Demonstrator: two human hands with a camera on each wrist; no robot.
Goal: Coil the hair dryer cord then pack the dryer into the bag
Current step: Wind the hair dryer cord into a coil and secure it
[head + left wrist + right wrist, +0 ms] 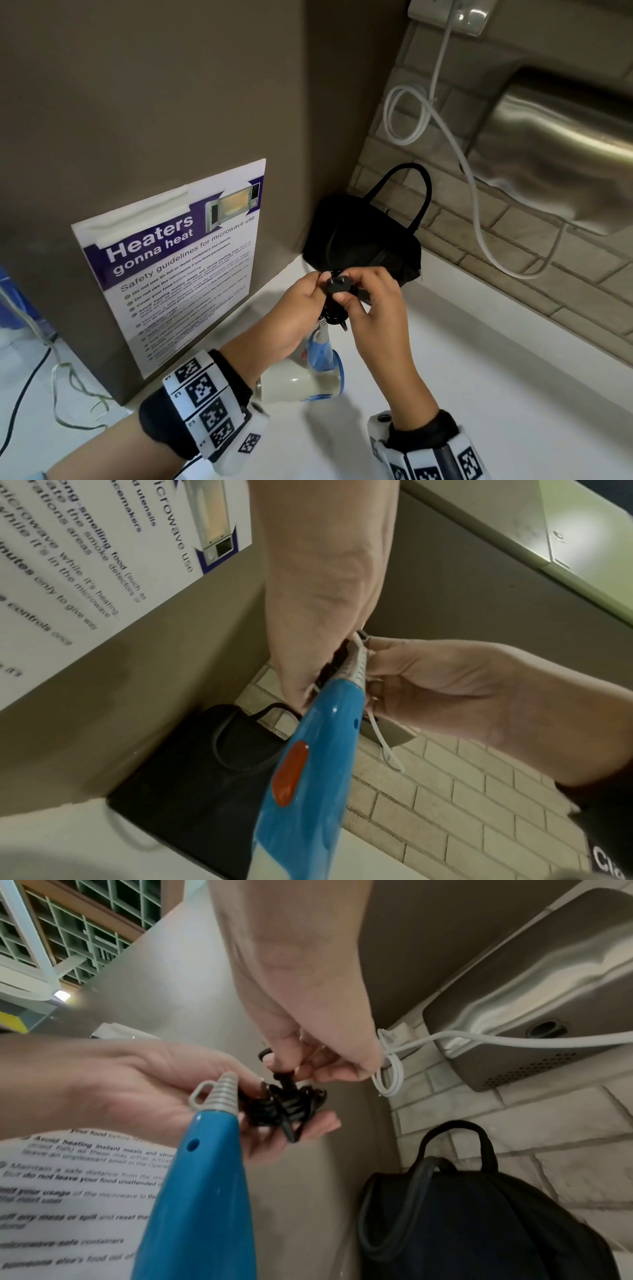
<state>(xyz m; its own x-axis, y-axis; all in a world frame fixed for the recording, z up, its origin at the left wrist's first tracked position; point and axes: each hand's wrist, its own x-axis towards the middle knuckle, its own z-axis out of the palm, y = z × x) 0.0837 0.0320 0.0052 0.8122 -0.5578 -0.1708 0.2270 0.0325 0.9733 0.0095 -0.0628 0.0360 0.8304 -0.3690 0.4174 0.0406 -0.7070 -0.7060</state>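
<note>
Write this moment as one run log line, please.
left hand: holds coiled cord | right hand: pinches plug | dryer: hangs | bag: on counter

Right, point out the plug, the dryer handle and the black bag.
plug (337, 285), head view, on its black body between both hands' fingers.
dryer handle (205, 1191), right wrist view, middle of the blue shaft.
black bag (363, 240), head view, on its front panel.
</note>
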